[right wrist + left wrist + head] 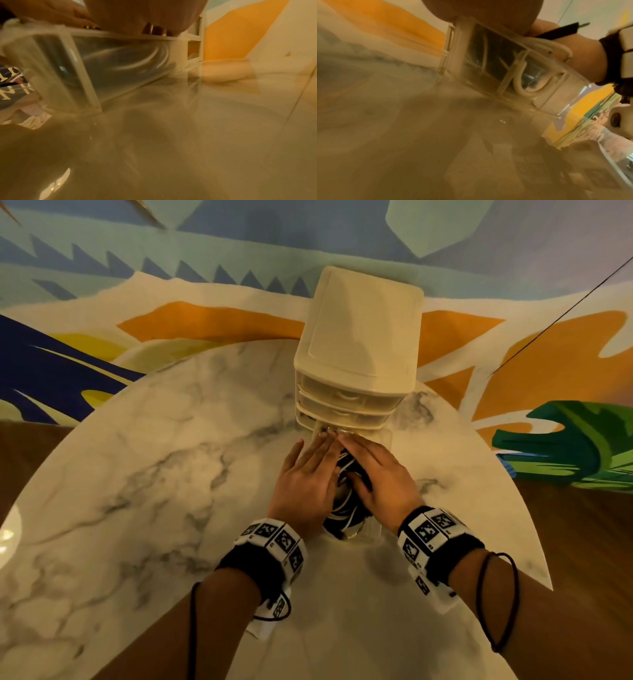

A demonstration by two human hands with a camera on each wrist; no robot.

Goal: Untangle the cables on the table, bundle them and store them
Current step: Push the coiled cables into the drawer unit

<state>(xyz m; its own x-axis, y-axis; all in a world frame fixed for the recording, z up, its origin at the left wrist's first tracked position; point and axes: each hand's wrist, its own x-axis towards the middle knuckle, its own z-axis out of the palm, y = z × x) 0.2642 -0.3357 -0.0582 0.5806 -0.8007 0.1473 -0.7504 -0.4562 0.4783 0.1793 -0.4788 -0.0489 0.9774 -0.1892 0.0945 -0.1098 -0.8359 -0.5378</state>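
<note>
A clear drawer [374, 530] is pulled out from the bottom of a white drawer unit [359, 337] on the marble table [164, 474]. It holds a heap of black and white cables [346, 470]. My left hand [305, 474] and right hand [376, 470] lie flat side by side on the cables, fingers straight and pointing at the unit. The left wrist view shows white cable loops [520, 83] through the drawer wall [544, 97]. In the right wrist view the drawer [82, 75] stands on the table with my right hand [137, 13] above it.
The unit's upper drawers [346, 402] are pushed in. A painted wall [205, 323] rises right behind the round table. Wooden floor [582, 525] shows past the table's edge on both sides. Bare marble lies left and right of the drawer.
</note>
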